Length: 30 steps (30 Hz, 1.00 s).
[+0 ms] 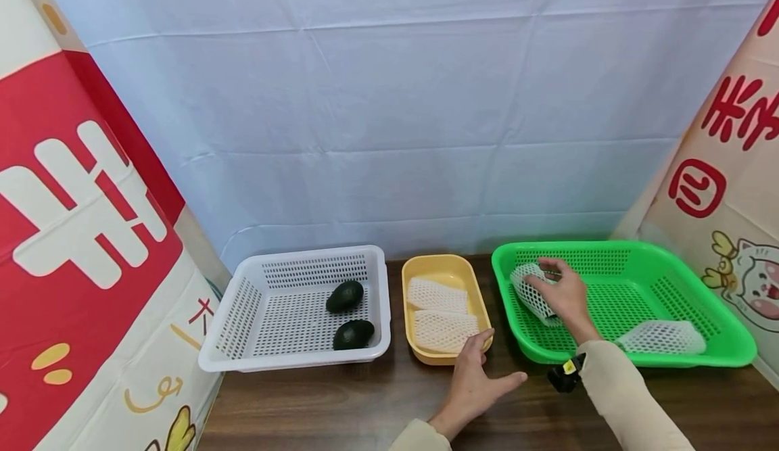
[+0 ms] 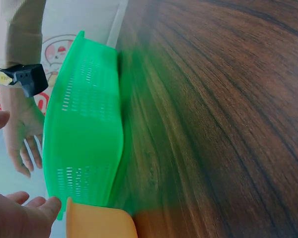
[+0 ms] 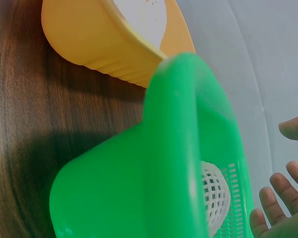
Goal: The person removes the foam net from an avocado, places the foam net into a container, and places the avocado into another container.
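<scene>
My right hand (image 1: pixel 567 295) is over the left part of the green basket (image 1: pixel 621 302), its fingers spread and holding nothing. Just beside it lies an avocado in a white foam net (image 1: pixel 531 294); a dark end shows at the bottom. In the right wrist view, fingers and net (image 3: pixel 216 196) are apart. My left hand (image 1: pixel 471 387) hovers by the near right corner of the yellow tray (image 1: pixel 444 272), thumb and fingers wide apart, with nothing in it. Flat white foam nets (image 1: pixel 444 331) lie in that tray. Another net-wrapped piece (image 1: pixel 663 337) rests at the green basket's near right.
At the left stands a white basket (image 1: pixel 292 364) with two dark avocados, one farther back (image 1: pixel 345 297) and one nearer (image 1: pixel 353 335). All containers sit on a brown wooden table (image 1: pixel 316 404). A pale cloth (image 1: pixel 389 99) hangs behind, with printed panels at both sides.
</scene>
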Tool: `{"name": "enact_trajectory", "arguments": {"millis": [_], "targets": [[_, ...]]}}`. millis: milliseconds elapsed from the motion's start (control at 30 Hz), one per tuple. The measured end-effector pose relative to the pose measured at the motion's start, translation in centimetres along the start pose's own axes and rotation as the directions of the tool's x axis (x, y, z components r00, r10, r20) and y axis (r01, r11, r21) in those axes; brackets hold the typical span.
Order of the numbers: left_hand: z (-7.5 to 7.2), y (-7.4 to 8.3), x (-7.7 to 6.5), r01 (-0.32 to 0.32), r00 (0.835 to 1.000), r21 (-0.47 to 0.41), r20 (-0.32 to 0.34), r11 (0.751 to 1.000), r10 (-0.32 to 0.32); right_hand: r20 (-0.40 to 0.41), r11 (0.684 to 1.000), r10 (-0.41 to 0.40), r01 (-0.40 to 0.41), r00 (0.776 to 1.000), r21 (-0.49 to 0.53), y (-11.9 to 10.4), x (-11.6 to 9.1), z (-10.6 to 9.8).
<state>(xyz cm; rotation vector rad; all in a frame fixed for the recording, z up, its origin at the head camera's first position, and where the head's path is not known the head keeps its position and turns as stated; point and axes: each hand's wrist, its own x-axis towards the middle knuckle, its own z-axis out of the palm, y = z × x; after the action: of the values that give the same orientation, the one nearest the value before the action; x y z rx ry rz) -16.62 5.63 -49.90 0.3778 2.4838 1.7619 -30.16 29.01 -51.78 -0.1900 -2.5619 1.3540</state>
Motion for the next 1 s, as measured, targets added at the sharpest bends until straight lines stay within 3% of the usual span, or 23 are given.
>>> {"name": "enact_trajectory", "arguments": {"millis": [100, 267, 400, 533, 733, 900, 933, 1000], "targets": [[0.2, 0.1, 0.1, 0.018, 1.0, -0.004, 0.009, 1.0, -0.018, -0.029, 1.0, -0.011, 0.011, 1.0, -0.029, 1.2, 0.6, 0.2], [0.6, 0.2, 0.4, 0.027, 0.999, -0.002, 0.017, 1.0, -0.027, -0.094, 0.994, -0.077, 0.069, 0.993, -0.08, 5.9, 2.9, 1.5], [1.0, 0.2, 0.6, 0.033, 0.999, 0.041, 0.023, 0.999, -0.034, -0.114, 0.995, -0.08, 0.073, 0.99, -0.064, 7.2, 3.8, 1.7], [1.4, 0.2, 0.8, 0.039, 0.999, 0.073, 0.022, 0.997, -0.041, -0.112, 0.997, -0.04, 0.031, 0.993, -0.077, 6.0, 3.6, 1.1], [1.9, 0.2, 1.2, 0.044, 0.999, 0.065, 0.021, 0.997, -0.046, -0.03, 0.998, 0.056, -0.057, 0.998, -0.028, -0.4, 1.2, -1.1], [2.1, 0.2, 1.5, 0.055, 0.998, 0.046, 0.019, 0.997, -0.056, -0.008, 0.999, 0.054, -0.054, 0.999, -0.004, -4.8, -1.2, -2.1], [2.2, 0.2, 1.5, 0.058, 0.998, 0.047, 0.017, 0.997, -0.059, -0.011, 0.999, 0.046, -0.046, 0.999, -0.002, -4.4, -1.1, -2.0], [2.3, 0.2, 1.6, 0.058, 0.998, 0.044, 0.016, 0.997, -0.059, -0.043, 1.0, 0.02, -0.02, 0.999, -0.019, -0.9, 0.3, -1.2]]}}
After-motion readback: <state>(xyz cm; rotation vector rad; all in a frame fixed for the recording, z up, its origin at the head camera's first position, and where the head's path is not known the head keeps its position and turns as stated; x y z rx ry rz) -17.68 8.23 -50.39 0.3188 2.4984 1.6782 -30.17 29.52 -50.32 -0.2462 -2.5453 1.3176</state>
